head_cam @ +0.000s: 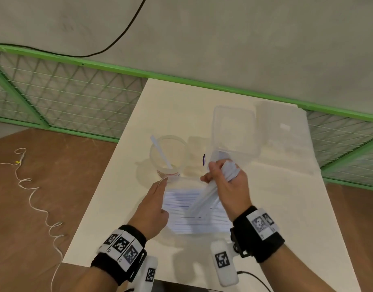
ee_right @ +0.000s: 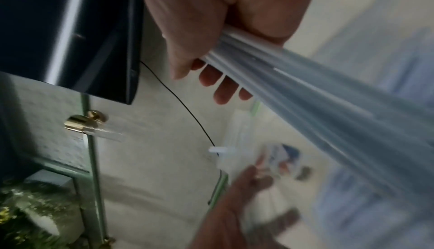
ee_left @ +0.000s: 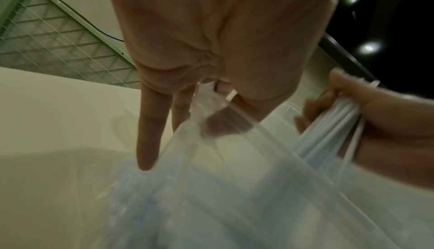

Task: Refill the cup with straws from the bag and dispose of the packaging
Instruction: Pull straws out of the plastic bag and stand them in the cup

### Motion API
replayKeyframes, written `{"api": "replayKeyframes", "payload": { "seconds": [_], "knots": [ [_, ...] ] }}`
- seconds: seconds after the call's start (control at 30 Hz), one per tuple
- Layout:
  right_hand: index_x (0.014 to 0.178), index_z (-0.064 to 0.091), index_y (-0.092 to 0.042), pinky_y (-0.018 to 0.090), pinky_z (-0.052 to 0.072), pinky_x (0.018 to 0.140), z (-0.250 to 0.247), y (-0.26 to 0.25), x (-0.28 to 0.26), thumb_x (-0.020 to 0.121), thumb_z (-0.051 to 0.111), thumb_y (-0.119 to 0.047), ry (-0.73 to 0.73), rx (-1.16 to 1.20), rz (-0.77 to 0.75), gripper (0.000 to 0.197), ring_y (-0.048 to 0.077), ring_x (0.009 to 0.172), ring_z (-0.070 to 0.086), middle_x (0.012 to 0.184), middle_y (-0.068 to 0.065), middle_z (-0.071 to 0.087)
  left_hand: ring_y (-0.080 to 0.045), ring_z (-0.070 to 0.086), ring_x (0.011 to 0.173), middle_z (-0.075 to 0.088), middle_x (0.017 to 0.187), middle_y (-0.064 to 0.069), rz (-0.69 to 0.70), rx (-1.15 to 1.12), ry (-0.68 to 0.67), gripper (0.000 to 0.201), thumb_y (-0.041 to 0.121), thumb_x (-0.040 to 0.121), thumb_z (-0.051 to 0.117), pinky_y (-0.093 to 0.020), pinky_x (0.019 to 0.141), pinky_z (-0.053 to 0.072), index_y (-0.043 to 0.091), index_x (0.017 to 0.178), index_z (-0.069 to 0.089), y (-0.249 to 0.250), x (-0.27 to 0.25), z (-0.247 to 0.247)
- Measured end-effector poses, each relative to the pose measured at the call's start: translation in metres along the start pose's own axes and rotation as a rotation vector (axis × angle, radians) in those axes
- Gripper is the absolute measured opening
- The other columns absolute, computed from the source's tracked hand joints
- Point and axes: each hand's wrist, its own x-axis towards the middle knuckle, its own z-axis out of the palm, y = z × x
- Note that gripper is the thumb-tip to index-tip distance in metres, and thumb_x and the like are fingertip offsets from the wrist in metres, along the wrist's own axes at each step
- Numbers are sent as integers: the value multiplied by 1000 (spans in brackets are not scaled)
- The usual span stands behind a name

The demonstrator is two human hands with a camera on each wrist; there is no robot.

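Right hand grips a bundle of straws above the bag; left hand holds the bag's open edge.

The right hand [head_cam: 225, 182] has its grip pressed together around a bundle of white paper-wrapped straws [head_cam: 204, 200], which slants down toward the clear plastic bag [head_cam: 194, 220] lying on the cream table [head_cam: 276, 207]. More straws lie inside the bag. The left hand [head_cam: 154, 205] pinches the bag's open edge between thumb and fingers, while its index finger [ee_left: 150, 132] points out straight. The transparent plastic cup [head_cam: 168, 157] stands just beyond the bag, near the left fingertips, with one straw leaning in it. A clear square plastic container [head_cam: 236, 129] sits behind the right hand.
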Motion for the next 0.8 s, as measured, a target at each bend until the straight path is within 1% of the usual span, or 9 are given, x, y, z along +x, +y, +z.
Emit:
{"api": "replayKeyframes", "payload": {
  "seconds": [0.07, 0.1, 0.17, 0.23, 0.33, 0.43, 0.5, 0.63, 0.8],
  "knots": [
    [76, 63, -7, 34, 53, 70, -2, 18, -6, 91, 68, -24, -85, -169, 63, 22, 22, 70, 66, 69, 8, 65, -13, 34, 138, 20, 155, 12, 37, 21, -2, 83, -4, 84, 48, -20, 109, 27, 26, 154, 15, 1, -2, -4],
    [75, 63, -10, 30, 50, 69, -5, 22, -8, 89, 71, -26, -140, -280, 79, 23, 17, 68, 63, 68, 3, 64, -12, 41, 131, 22, 151, 17, 42, 15, -6, 83, -5, 84, 48, -18, 105, 31, 31, 152, 18, 1, -4, -6],
    [75, 64, -13, 23, 47, 64, -13, 21, -8, 86, 74, -26, -203, -445, 95, 20, 12, 66, 60, 71, 1, 65, -9, 50, 111, 24, 144, 23, 32, 17, 7, 80, -6, 83, 49, -13, 95, 36, 40, 146, 32, 0, -6, -11],
    [77, 67, -15, 18, 47, 63, -17, 13, -5, 84, 74, -22, -234, -515, 97, 12, 9, 69, 63, 75, 1, 68, -6, 53, 95, 29, 145, 22, 19, 42, 65, 74, -7, 83, 49, -8, 87, 35, 39, 140, 45, -2, -4, -13],
    [73, 68, -11, 24, 51, 62, -17, 2, 1, 83, 74, -16, -260, -561, 84, 12, 9, 64, 63, 73, 4, 69, -3, 54, 84, 36, 150, 16, -17, 46, 109, 69, -6, 82, 51, -7, 84, 33, 32, 140, 48, -6, -1, -13],
    [70, 69, -10, 41, 58, 64, -12, -21, 10, 82, 74, -10, -210, -494, 2, 13, 18, 67, 68, 70, 3, 70, -5, 53, 86, 34, 152, 17, -7, 53, 106, 73, -4, 81, 55, 2, 77, 31, 31, 144, 42, -3, -3, -13],
    [69, 69, -14, 43, 58, 59, -9, -46, 22, 82, 72, -6, -184, -416, -64, 16, 22, 65, 68, 68, 3, 70, -9, 55, 96, 32, 152, 19, -6, 63, 100, 74, -3, 82, 56, 4, 81, 29, 32, 145, 39, -1, -5, -13],
    [71, 65, -20, 35, 54, 54, 5, -103, 48, 75, 70, -10, -160, -261, -231, 12, 22, 65, 67, 71, -1, 67, -9, 47, 130, 34, 154, 17, 4, 116, 131, 74, -5, 83, 49, -11, 101, 31, 34, 145, 40, 1, -6, -13],
    [68, 64, -28, 38, 58, 56, 48, -122, 87, 76, 69, -12, -152, -334, -387, 19, 19, 62, 69, 66, -5, 67, -17, 51, 124, 32, 154, 18, -19, 73, 103, 78, -7, 81, 48, -25, 108, 39, 34, 146, 37, 2, -7, -12]
  ]
}}
